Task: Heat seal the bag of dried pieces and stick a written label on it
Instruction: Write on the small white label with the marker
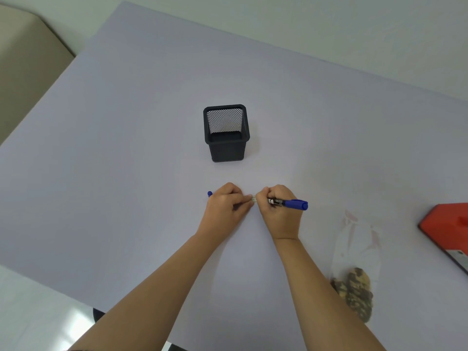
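Observation:
My right hand (279, 209) grips a blue marker (288, 203) whose blue end sticks out to the right. My left hand (229, 202) is closed around the marker's blue cap (210, 194), which peeks out at its left side. The fingertips of both hands meet at the pale front end of the marker (253, 198); whether cap and marker touch is hidden. A clear plastic bag (357, 252) with dark dried pieces (355, 292) at its near end lies on the table to my right. No label is visible.
A black mesh pen holder (226, 133) stands upright beyond my hands. A red heat sealer (448, 231) sits at the table's right edge. The lavender table (126, 148) ends at the left, with a beige seat (25, 59) beyond.

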Available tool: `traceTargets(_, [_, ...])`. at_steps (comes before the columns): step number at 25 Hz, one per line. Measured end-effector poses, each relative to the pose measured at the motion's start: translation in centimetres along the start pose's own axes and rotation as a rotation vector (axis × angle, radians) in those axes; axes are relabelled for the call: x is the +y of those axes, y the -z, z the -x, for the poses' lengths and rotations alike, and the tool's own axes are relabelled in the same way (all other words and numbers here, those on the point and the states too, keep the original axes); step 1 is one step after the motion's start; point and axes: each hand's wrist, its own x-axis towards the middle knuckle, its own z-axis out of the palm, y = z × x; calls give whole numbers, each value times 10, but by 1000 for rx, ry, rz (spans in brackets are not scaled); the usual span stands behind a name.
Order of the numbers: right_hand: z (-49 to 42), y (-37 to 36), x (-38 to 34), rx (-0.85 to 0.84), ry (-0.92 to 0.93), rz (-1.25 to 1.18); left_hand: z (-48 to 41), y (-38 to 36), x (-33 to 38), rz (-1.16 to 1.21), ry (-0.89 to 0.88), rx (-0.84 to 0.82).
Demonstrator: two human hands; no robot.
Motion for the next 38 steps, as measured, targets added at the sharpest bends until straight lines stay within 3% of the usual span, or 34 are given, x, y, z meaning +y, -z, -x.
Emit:
traceTargets(21, [1,2,-3,-1,14,2,0,0,0,-12,2,3])
traceTargets(29, [-2,2,-6,71,-18,48,1,1,2,-2,34,-26])
traceTargets(34, [-6,8,-11,258,-307,-146,-2,4,8,33,115,-64])
traceTargets(38, [-9,20,-15,232,-431,-381,-2,6,12,21,143,-86])
